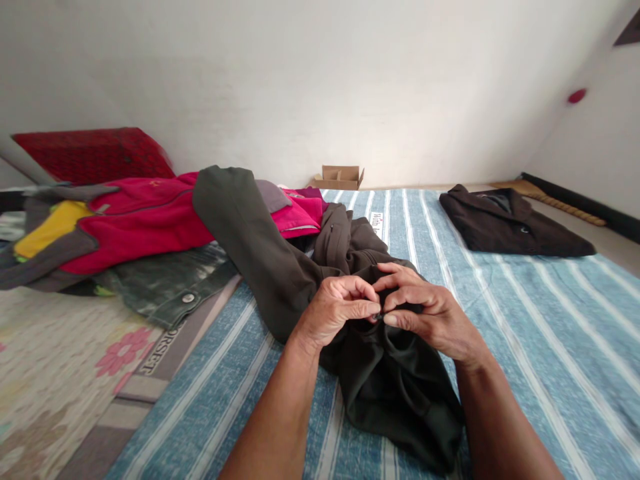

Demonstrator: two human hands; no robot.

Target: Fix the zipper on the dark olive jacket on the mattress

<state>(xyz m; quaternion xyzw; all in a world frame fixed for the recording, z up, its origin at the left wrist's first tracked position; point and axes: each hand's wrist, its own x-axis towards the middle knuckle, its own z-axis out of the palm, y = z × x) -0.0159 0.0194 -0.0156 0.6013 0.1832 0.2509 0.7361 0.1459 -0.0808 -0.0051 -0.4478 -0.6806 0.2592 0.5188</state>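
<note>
A dark olive jacket lies crumpled across the blue striped sheet, one sleeve stretching back to the left. My left hand and my right hand meet over its front edge, both pinching the fabric at one small spot between the fingertips, where something small and dark sits, too small to tell what. The jacket's lower part bunches beneath my wrists.
A pile of clothes lies at the left: a pink and grey jacket and a dark green denim piece. A folded black coat rests at the far right. A small cardboard box stands by the wall. A floral mat borders the sheet.
</note>
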